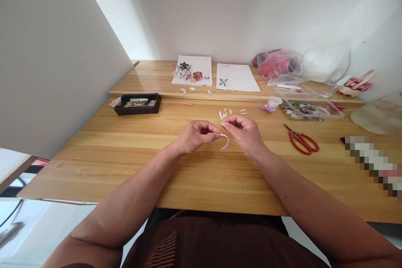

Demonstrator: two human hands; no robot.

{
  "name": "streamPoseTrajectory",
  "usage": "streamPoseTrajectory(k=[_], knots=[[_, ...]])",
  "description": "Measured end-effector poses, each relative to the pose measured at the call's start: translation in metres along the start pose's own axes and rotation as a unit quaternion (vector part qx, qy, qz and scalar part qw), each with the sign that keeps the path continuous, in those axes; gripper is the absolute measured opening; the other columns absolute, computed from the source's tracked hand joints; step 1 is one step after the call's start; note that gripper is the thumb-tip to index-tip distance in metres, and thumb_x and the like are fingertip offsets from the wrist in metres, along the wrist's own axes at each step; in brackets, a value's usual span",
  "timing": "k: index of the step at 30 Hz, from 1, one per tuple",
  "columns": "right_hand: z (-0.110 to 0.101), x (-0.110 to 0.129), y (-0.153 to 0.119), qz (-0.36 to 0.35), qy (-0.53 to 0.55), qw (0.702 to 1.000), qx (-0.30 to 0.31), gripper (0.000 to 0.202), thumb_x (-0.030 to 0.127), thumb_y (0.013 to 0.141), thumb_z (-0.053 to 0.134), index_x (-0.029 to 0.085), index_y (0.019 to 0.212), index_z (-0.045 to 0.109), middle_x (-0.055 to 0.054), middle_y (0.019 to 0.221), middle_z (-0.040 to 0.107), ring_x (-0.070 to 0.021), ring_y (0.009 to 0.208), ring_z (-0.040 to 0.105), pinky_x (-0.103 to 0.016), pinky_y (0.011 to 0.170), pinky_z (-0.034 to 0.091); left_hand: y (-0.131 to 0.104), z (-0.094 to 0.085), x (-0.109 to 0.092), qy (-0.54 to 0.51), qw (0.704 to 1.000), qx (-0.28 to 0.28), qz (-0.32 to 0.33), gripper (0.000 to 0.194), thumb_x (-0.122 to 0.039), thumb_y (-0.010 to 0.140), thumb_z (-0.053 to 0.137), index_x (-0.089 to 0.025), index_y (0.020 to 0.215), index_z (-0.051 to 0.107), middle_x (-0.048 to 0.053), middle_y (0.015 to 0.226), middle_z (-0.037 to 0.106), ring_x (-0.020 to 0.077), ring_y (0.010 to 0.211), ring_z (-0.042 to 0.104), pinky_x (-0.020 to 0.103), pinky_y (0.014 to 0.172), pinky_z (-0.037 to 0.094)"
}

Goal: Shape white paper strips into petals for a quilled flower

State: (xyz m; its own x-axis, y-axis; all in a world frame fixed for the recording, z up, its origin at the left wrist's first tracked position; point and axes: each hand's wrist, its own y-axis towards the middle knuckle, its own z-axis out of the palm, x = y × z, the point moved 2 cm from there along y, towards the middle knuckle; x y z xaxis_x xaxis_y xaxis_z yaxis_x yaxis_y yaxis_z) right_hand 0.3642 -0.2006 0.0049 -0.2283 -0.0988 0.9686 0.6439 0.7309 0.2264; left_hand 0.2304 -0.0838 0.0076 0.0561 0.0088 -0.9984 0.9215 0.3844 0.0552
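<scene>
"When you look at the left hand (194,137), what do you see?"

"Its thumb and finger pinch one end of a thin purple strip (227,142). The strip bends out past those fingers and curls down in a hook. I can't tell if its low end touches the worktop (188,176)."

"And the right hand (246,133)?"

"It is just beside the left one. Its thumb and finger tips are together, a bit above the strip. I can't tell if they hold something tiny."

"What is close to the fingers?"

"Little white petals (230,111) lie just past the right fingertips. Some are bunched up and some are spread out."

"What is to the right of the fingers?"

"A cutting tool with red handles (295,136) lies there. Farther back is a small white cup (275,102), with a purple ribbon (265,108) beside it. Next comes a clear box (338,113) with beads and bits in it."

"And to the left of the fingers?"

"A black tray (137,110), well apart from them, full of small shiny bits."

"What is far past the fingers?"

"White paper (246,77) with a green flower (223,82) on it. Left of that, a red flower (197,76) sits on more paper."
</scene>
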Motion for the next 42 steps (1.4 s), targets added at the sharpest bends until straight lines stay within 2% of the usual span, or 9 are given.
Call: streamPoseTrajectory(k=[4, 6, 9, 16, 19, 22, 26, 31, 42], knots=[[0.003, -0.008, -0.002, 0.122, 0.087, 0.988, 0.027, 0.024, 0.039, 0.065, 0.084, 0.021, 0.068, 0.068, 0.004, 0.059, 0.057, -0.0076, 0.047, 0.038, -0.026, 0.046, 0.027, 0.002, -0.003, -0.001, -0.046, 0.997, -0.05, 0.046, 0.021, -0.034, 0.07, 0.083, -0.015, 0.074, 0.074, 0.006, 0.088, 0.071, 0.0131, 0.077, 0.061, 0.027, 0.075, 0.048], [0.004, -0.009, -0.004, 0.175, 0.128, 0.975, 0.048, 0.025, 0.038, 0.063, 0.084, 0.021, 0.068, 0.067, 0.005, 0.053, 0.052, -0.0056, 0.042, 0.031, -0.024, 0.042, 0.02, 0.003, -0.004, 0.001, -0.091, 0.993, -0.063, 0.037, 0.023, -0.035, 0.069, 0.084, -0.016, 0.072, 0.073, 0.008, 0.1, 0.073, 0.0137, 0.082, 0.065, 0.028, 0.079, 0.051], [0.008, -0.01, -0.007, 0.203, 0.145, 0.965, 0.082, 0.026, 0.037, 0.062, 0.085, 0.021, 0.067, 0.065, 0.006, 0.05, 0.05, -0.0055, 0.041, 0.032, -0.022, 0.04, 0.021, 0.003, -0.001, 0.002, -0.156, 0.986, -0.05, 0.002, 0.027, -0.039, 0.069, 0.084, -0.015, 0.075, 0.073, 0.009, 0.095, 0.076, 0.0149, 0.079, 0.068, 0.032, 0.08, 0.054], [0.007, -0.015, -0.007, 0.144, 0.036, 0.986, 0.081, 0.028, 0.043, 0.069, 0.08, 0.021, 0.069, 0.063, 0.004, 0.061, 0.056, -0.0085, 0.045, 0.044, -0.024, 0.042, 0.034, 0.003, 0.0, 0.0, -0.189, 0.978, -0.077, -0.04, 0.033, -0.038, 0.063, 0.089, -0.013, 0.074, 0.07, 0.008, 0.077, 0.076, 0.015, 0.07, 0.069, 0.032, 0.076, 0.056], [0.0, -0.011, -0.003, 0.088, -0.051, 0.994, 0.036, 0.022, 0.042, 0.074, 0.076, 0.021, 0.075, 0.067, 0.0, 0.071, 0.064, -0.0139, 0.06, 0.055, -0.027, 0.052, 0.042, 0.005, -0.003, 0.002, -0.165, 0.98, -0.109, -0.032, 0.033, -0.037, 0.064, 0.088, -0.012, 0.074, 0.07, 0.007, 0.076, 0.075, 0.0148, 0.069, 0.07, 0.031, 0.075, 0.056], [-0.005, 0.0, -0.002, 0.021, -0.066, 0.997, -0.016, 0.019, 0.04, 0.081, 0.071, 0.021, 0.081, 0.07, -0.002, 0.078, 0.069, -0.0163, 0.071, 0.059, -0.03, 0.064, 0.045, 0.006, -0.006, 0.004, -0.141, 0.979, -0.145, -0.027, 0.031, -0.035, 0.065, 0.088, -0.012, 0.074, 0.069, 0.006, 0.074, 0.073, 0.0147, 0.069, 0.07, 0.029, 0.073, 0.055], [0.002, 0.006, -0.007, 0.016, -0.037, 0.999, 0.007, 0.024, 0.044, 0.08, 0.073, 0.022, 0.087, 0.068, -0.004, 0.086, 0.072, -0.0179, 0.077, 0.063, -0.031, 0.069, 0.046, 0.005, -0.006, 0.005, -0.122, 0.978, -0.166, -0.023, 0.03, -0.034, 0.066, 0.086, -0.012, 0.073, 0.068, 0.005, 0.071, 0.072, 0.0147, 0.067, 0.069, 0.029, 0.071, 0.055], [0.009, 0.004, -0.011, 0.035, -0.044, 0.998, 0.031, 0.02, 0.037, 0.077, 0.075, 0.022, 0.086, 0.066, -0.003, 0.084, 0.074, -0.0171, 0.072, 0.063, -0.031, 0.065, 0.044, 0.005, -0.005, 0.006, -0.103, 0.981, -0.162, -0.03, 0.028, -0.034, 0.067, 0.085, -0.012, 0.073, 0.068, 0.007, 0.073, 0.073, 0.0142, 0.067, 0.069, 0.029, 0.072, 0.056], [-0.003, 0.004, -0.006, -0.093, -0.173, 0.98, 0.037, 0.01, 0.03, 0.089, 0.062, 0.024, 0.091, 0.07, -0.004, 0.084, 0.07, -0.0197, 0.075, 0.06, -0.032, 0.064, 0.042, 0.004, -0.006, 0.0, -0.106, 0.98, -0.157, -0.059, 0.024, -0.028, 0.065, 0.085, -0.011, 0.07, 0.069, 0.007, 0.071, 0.072, 0.0135, 0.065, 0.067, 0.029, 0.07, 0.056]])
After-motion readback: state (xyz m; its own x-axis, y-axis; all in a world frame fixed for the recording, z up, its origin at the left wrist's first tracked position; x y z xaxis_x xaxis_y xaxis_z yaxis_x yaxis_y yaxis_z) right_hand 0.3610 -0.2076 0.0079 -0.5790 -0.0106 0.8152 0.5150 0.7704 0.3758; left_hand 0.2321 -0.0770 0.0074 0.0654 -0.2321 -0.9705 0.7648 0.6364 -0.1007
